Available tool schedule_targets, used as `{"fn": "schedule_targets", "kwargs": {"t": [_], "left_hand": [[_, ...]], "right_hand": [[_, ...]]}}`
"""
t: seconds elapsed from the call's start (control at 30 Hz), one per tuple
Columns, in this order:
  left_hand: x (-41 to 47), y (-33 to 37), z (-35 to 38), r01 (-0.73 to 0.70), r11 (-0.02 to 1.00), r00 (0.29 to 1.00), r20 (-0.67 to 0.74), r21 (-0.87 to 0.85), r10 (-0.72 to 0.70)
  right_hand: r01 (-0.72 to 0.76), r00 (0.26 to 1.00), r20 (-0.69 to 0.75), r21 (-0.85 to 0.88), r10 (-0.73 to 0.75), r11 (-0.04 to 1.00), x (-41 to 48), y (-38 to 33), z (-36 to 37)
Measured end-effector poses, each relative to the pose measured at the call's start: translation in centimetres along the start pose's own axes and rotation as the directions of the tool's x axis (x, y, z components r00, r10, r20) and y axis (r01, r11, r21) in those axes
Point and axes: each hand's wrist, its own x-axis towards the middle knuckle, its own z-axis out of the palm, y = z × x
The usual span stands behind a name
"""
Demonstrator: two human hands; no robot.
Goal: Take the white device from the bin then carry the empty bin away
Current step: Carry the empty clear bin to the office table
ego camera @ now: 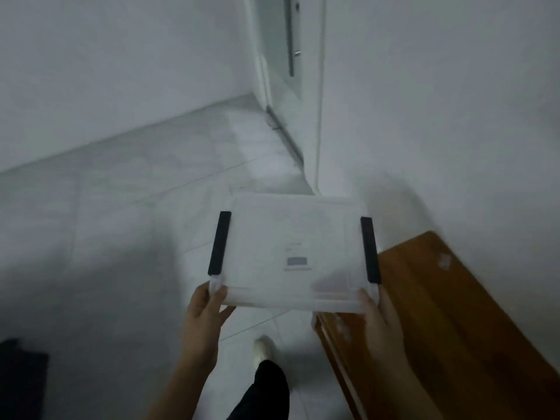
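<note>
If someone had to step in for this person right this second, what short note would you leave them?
Left hand: gripping the near left corner of the clear bin.
Right hand: gripping the near right corner.
The bin, with a black latch on each side, is held in the air over the tiled floor, beside a wooden table.
Done: the bin looks empty apart from a label; the white device is not in view.
Left: the person is mid-step, one shoe forward. Carry the bin on, perhaps toward the glass door ahead, and set it down.
</note>
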Motion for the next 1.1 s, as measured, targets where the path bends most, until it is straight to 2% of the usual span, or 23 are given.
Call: {"fn": "schedule_targets", "kwargs": {"t": [0.03, 0.07, 0.1, 0.13, 0.33, 0.57, 0.7, 0.8, 0.97, 1.1], "left_hand": [[0.6, 0.2, -2.0, 0.003, 0.999, 0.998, -0.055, -0.035, -0.005], [1.4, 0.5, -4.1, 0.004, 0.997, 0.994, -0.107, -0.072, -0.012], [2.2, 0.7, -6.1, -0.001, 0.994, 0.988, -0.156, -0.108, -0.016], [3.1, 1.1, -7.9, -0.008, 0.990, 0.979, -0.204, -0.140, -0.021], [9.8, 4.6, -17.3, -0.094, 0.960, 0.915, -0.402, -0.263, -0.021], [20.3, 9.4, -23.9, -0.106, 0.948, 0.875, -0.482, -0.301, -0.055], [28.9, 12.6, -25.6, -0.107, 0.943, 0.860, -0.505, -0.314, -0.071], [36.1, 15.6, -27.4, -0.135, 0.936, 0.832, -0.551, -0.324, -0.071], [44.5, 21.0, -32.0, -0.199, 0.915, 0.714, -0.691, -0.352, -0.110], [48.6, 23.4, -37.4, -0.264, 0.884, 0.619, -0.771, -0.387, -0.152]], "right_hand": [[0.062, 0.998, 0.024, -0.126, -0.060, 0.990, -4.4, 8.0, -0.1], [-0.008, 0.996, 0.081, -0.177, 0.023, 0.984, -5.9, 10.6, -0.3], [0.025, 0.988, 0.155, -0.263, 0.016, 0.964, -5.7, 10.1, 2.3], [0.018, 0.991, 0.133, -0.324, 0.027, 0.946, -5.6, 10.3, 5.5], [0.228, 0.923, 0.379, -0.406, -0.064, 0.885, -2.9, 11.1, 21.5], [0.255, 0.880, 0.473, -0.395, -0.043, 0.883, 2.7, 10.5, 36.4], [0.271, 0.867, 0.497, -0.402, -0.040, 0.875, 8.3, 9.9, 45.8], [0.268, 0.830, 0.557, -0.382, -0.011, 0.884, 12.4, 9.0, 54.1], [0.324, 0.730, 0.682, -0.396, 0.040, 0.859, 16.3, 5.6, 69.3], [0.397, 0.607, 0.790, -0.396, 0.087, 0.828, 16.5, 4.7, 81.6]]}}
